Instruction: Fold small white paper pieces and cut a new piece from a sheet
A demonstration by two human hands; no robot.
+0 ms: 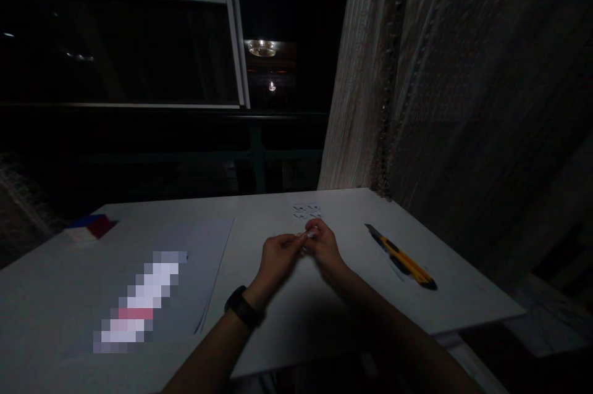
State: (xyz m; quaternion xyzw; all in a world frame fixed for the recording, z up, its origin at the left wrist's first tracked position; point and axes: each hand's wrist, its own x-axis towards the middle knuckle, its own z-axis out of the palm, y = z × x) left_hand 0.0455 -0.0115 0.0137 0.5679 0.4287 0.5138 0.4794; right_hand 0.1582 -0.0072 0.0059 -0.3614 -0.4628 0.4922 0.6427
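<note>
Over the middle of the white table [278, 295], my left hand [280, 255] and my right hand [325, 246] meet at the fingertips. Both are closed in a pinch around a small whitish piece [313, 232]. It is mostly covered by fingers, and its kind is too small and dark to make out. Just beyond my hands lie several small white squares with dark marks [306, 210], set close together. To the right of my right hand, a yellow and black utility knife [403, 258] rests on the table with its blade end pointing away from me.
White paper sheets [213, 276] lie on the left, partly under a pixelated patch. A block with blue, white and red faces [90, 227] sits at the far left. Behind the table are a dark window [227, 29] and a railing [257, 159]. A curtain [356, 73] hangs at right.
</note>
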